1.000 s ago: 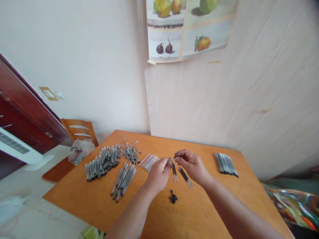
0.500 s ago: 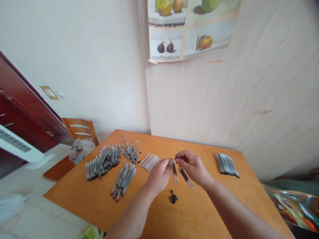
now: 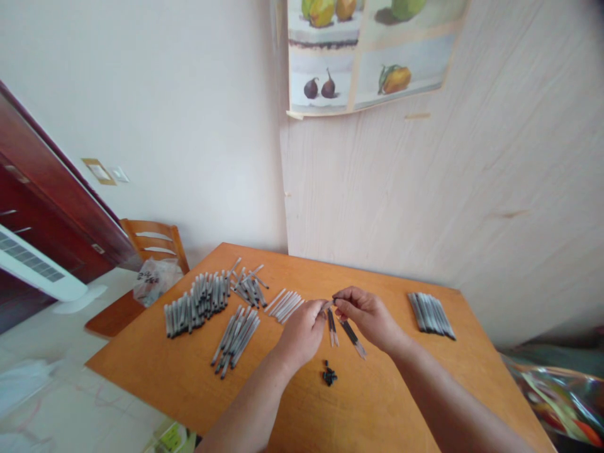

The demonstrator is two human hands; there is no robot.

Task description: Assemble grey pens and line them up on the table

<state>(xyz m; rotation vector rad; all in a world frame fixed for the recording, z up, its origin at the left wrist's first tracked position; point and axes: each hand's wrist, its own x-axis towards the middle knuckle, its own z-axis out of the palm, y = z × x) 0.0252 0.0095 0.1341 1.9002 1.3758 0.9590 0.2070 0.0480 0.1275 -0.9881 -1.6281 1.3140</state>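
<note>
Above the middle of the table, my left hand (image 3: 304, 330) is closed around a pale pen barrel (image 3: 326, 306), most of it hidden in the fingers. My right hand (image 3: 363, 314) pinches a small black pen part (image 3: 335, 301) at the barrel's end; whether it sits in the barrel I cannot tell. Under my right hand lie two bunches of black ink refills, one nearer the left (image 3: 333, 327) and one by the palm (image 3: 352, 336). Closer to me is a small heap of black plugs (image 3: 329, 377). Left of my left hand rest several white pen barrels (image 3: 286, 306).
Bundles of grey pens with dark ends lie on the left of the wooden table (image 3: 377, 402), a large pile (image 3: 201, 302) and a smaller one (image 3: 236, 336) among them. A row of pens (image 3: 430, 313) lies at the right. A chair (image 3: 153, 239) stands behind the left corner.
The whole view has shifted slightly with my head. Both hands stay together at the barrel's end, with the right fingertips only slightly moved.
</note>
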